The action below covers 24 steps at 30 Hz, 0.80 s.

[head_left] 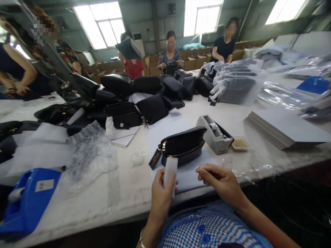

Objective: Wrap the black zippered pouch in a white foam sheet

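My left hand [163, 187] is closed around a flat, pale, folded strip [171, 169], held upright at the table's front edge. Just behind it, a black zippered pouch [184, 143] with gold zips stands on a sheet of white paper [190, 177]. A dark hang tag [155, 159] with gold lettering hangs from the pouch's left end. The strip's top overlaps the pouch's lower zip in view; whether they touch I cannot tell. To the right, my right hand [222, 182] pinches a tiny whitish bit at its fingertips, apart from the pouch.
A grey tape dispenser [214, 136] and a small dish [241, 143] stand right of the pouch. Stacked boards [287, 129] lie farther right. A blue dispenser [31, 199] and crumpled plastic [90, 158] are at left. Black pouches [152, 108] are heaped behind; several people stand beyond.
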Tool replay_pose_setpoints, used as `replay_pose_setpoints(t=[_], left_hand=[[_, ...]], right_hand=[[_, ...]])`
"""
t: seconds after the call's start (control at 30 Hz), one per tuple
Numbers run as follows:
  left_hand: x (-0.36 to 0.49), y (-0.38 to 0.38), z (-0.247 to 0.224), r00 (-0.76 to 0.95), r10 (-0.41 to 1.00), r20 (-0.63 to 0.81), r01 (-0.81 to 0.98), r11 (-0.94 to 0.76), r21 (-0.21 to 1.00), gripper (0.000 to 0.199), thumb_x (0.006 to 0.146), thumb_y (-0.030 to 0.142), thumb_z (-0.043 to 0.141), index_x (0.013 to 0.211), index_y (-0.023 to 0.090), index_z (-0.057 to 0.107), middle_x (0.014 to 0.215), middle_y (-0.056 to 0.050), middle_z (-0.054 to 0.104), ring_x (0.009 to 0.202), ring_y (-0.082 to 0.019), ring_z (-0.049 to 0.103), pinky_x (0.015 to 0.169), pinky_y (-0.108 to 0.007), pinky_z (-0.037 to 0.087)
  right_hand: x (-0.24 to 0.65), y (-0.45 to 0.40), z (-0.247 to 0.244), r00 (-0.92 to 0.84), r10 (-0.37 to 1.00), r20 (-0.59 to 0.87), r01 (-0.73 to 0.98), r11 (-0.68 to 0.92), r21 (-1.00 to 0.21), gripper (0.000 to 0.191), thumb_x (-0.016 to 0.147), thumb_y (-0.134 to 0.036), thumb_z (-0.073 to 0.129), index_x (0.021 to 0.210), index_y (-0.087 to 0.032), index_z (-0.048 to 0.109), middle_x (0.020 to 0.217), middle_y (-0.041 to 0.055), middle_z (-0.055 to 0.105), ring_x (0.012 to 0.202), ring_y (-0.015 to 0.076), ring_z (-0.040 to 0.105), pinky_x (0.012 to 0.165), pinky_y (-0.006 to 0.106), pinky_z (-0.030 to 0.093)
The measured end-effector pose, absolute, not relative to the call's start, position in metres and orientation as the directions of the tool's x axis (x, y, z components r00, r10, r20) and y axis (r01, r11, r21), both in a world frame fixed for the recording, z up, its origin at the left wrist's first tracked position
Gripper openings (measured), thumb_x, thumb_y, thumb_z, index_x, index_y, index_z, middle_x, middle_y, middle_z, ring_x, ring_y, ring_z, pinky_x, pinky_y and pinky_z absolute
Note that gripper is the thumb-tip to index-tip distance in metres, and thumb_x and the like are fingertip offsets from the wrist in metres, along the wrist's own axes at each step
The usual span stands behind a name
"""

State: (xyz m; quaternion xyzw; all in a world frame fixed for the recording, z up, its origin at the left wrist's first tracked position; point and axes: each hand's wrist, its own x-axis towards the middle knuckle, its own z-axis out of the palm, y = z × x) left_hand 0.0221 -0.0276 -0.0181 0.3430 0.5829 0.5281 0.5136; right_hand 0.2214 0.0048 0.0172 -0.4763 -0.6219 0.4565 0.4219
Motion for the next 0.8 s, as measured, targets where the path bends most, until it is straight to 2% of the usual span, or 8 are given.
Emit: replay_pose_setpoints(t=[0.1,0.17,0.3,0.4,0.57,0.67,0.8], left_hand=[[0.023,-0.028,-0.020,-0.224,0.956,-0.190,-0.131,0.164,0.978,0.039,0.084,0.048,0.067,0.105,0.016,0.058,0.090,-0.005,0.063,0.074,-0.016,0.066,0.057,-0.022,0.051],[0.023,-0.028,-0.022,-0.219,0.961,-0.170,-0.117,0.147,0.982,0.038,0.086,0.048,0.065,0.106,0.016,0.057,0.089,-0.006,0.063,0.074,-0.016,0.065,0.057,-0.022,0.051],[0.021,-0.030,-0.026,-0.214,0.961,-0.173,-0.099,0.155,0.983,0.038,0.088,0.047,0.063,0.108,0.016,0.057,0.087,-0.004,0.062,0.071,-0.014,0.061,0.056,-0.022,0.050],[0.018,-0.031,-0.025,-0.192,0.958,-0.213,-0.133,0.189,0.973,0.038,0.088,0.047,0.064,0.109,0.016,0.056,0.091,-0.005,0.062,0.073,-0.014,0.062,0.057,-0.022,0.050],[0.016,-0.032,-0.017,-0.153,0.953,-0.260,-0.200,0.227,0.953,0.038,0.087,0.047,0.065,0.108,0.015,0.058,0.091,-0.004,0.062,0.074,-0.013,0.060,0.057,-0.020,0.049],[0.016,-0.033,-0.014,-0.107,0.954,-0.280,-0.254,0.246,0.935,0.037,0.087,0.046,0.066,0.107,0.015,0.059,0.092,-0.004,0.061,0.073,-0.012,0.058,0.056,-0.019,0.047],[0.018,-0.034,-0.010,-0.054,0.952,-0.300,-0.309,0.270,0.912,0.039,0.086,0.046,0.067,0.108,0.014,0.060,0.094,-0.005,0.062,0.071,-0.011,0.057,0.053,-0.017,0.045]], right_hand=[[0.188,0.009,0.027,-0.383,0.913,0.140,0.148,0.210,-0.966,0.024,0.090,-0.040,0.063,0.083,-0.020,0.073,0.072,0.0020,0.069,0.066,0.0140,0.060,0.059,0.023,0.046],[0.173,0.019,0.024,-0.388,0.913,0.127,0.197,0.216,-0.956,0.025,0.089,-0.040,0.062,0.079,-0.019,0.072,0.069,0.0012,0.067,0.063,0.0134,0.058,0.058,0.023,0.044],[0.161,0.042,0.010,-0.316,0.948,0.033,0.417,0.170,-0.893,0.035,0.088,-0.043,0.063,0.064,-0.018,0.067,0.059,-0.0006,0.062,0.056,0.0121,0.052,0.054,0.024,0.037],[0.166,0.050,0.006,-0.374,0.927,-0.028,0.446,0.153,-0.882,0.038,0.089,-0.044,0.060,0.062,-0.018,0.066,0.059,-0.0008,0.063,0.057,0.0126,0.054,0.056,0.025,0.039],[0.180,0.050,0.004,-0.518,0.851,-0.086,0.366,0.130,-0.921,0.025,0.092,-0.033,0.055,0.081,-0.019,0.072,0.078,0.0005,0.071,0.071,0.0147,0.062,0.066,0.024,0.046],[0.180,0.047,0.000,-0.521,0.852,-0.056,0.321,0.135,-0.937,0.020,0.091,-0.027,0.053,0.093,-0.020,0.072,0.085,0.0009,0.072,0.077,0.0156,0.064,0.071,0.025,0.048],[0.170,0.043,-0.009,-0.494,0.869,-0.030,0.201,0.081,-0.976,0.024,0.090,-0.023,0.051,0.107,-0.020,0.068,0.085,0.0012,0.070,0.079,0.0167,0.065,0.072,0.026,0.050]])
